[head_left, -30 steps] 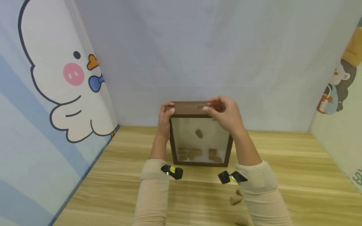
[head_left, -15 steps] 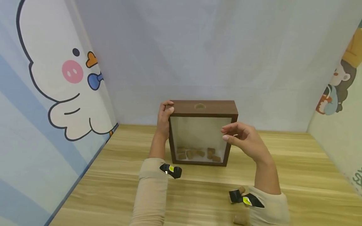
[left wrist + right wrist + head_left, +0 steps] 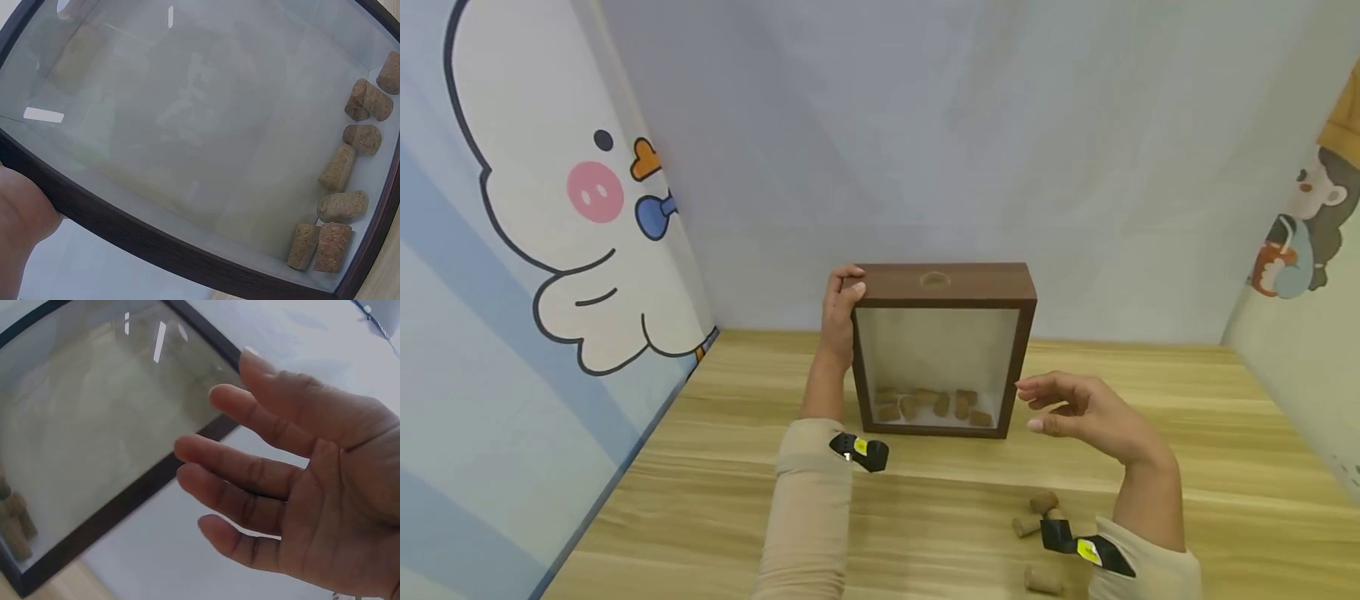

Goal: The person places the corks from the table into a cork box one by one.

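A dark brown shadow box (image 3: 981, 282) with a clear front stands upright on the table, a round hole (image 3: 936, 279) in its top. My left hand (image 3: 838, 317) grips its upper left corner, thumb on the top edge. Several wine corks (image 3: 344, 206) lie along the bottom inside, some leaning on each other. My right hand (image 3: 1097, 417) is in the air to the right of the box, fingers loosely bent and holding nothing. In the right wrist view, the palm of the right hand (image 3: 337, 500) shows with the fingers apart.
Several loose corks lie on the wooden table (image 3: 700, 500) at the front right: a group (image 3: 1027, 526) beside the right wrist camera and a single cork (image 3: 1042, 581) nearer me. A pale curtain (image 3: 962, 125) hangs behind, with cartoon-printed walls at both sides.
A cork falling inside the box has come to rest among the others. My right hand has left the top hole and moved down to the right. The left hand keeps its grip.
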### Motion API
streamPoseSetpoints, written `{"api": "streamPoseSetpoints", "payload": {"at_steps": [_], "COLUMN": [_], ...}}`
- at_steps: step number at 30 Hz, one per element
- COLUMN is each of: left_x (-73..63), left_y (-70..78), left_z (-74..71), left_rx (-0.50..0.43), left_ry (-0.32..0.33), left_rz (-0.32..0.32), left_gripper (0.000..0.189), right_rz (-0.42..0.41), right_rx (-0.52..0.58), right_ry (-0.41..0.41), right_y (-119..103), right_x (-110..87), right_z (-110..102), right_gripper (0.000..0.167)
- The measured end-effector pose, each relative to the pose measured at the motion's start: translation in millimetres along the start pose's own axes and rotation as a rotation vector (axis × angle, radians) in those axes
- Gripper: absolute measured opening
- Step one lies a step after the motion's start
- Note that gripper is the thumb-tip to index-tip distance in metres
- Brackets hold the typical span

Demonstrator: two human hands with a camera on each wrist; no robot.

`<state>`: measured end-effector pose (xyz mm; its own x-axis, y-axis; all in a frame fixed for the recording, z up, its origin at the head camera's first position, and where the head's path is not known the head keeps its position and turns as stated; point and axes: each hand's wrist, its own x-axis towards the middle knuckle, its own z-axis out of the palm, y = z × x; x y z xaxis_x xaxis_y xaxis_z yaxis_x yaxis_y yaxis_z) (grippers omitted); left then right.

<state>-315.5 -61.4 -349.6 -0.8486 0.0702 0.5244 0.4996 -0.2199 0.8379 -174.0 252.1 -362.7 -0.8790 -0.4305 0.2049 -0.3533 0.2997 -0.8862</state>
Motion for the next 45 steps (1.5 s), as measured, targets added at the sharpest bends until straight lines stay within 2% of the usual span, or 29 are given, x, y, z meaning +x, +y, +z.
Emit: {"api": "streamPoseSetpoints", "payload": {"at_steps": [4,7,11,26,35,43,45], "left_x": [0.9,1.0,-0.5,-0.7,-1.7,-1.5,-2.0], "left_y": [1.6,-4.0,-4.3,-2.5,-1.2,-3.9,-3.2], "left_z": [-2.7,-5.8,-8.4,-8.5,-9.9,-11.4,-10.0], "left_rx": [0.013,0.020,0.030,0.020,0.046,0.026,0.019], "left_ry": [0.003,0.009,0.010,-0.012,-0.001,0.011,0.009], "left_rz": [-0.007,-0.003,-0.006,-0.001,0.009,-0.006,-0.016], "left_gripper": [0.021,0.022,0.022,0.022,0.022,0.021,0.020], "right_rz": [0.079,0.154,0.221,0.304,0.381,0.384,0.364], "right_rx": [-0.031,-0.060,-0.056,0.052,-0.031,-0.054,-0.051], "right_ry": [-0.079,-0.127,-0.151,-0.272,-0.295,-0.250,-0.234], "right_y": [14.1,24.8,40.2,95.1,99.2,98.2,95.9], "right_x": [-6.9,-12.9,-17.8,-23.0,-19.6,-20.0,-21.7], "right_z": [1.7,4.8,10.0,22.0,33.9,35.2,32.5], "right_gripper": [0.044,0.045,0.044,0.034,0.026,0.015,0.015]}}
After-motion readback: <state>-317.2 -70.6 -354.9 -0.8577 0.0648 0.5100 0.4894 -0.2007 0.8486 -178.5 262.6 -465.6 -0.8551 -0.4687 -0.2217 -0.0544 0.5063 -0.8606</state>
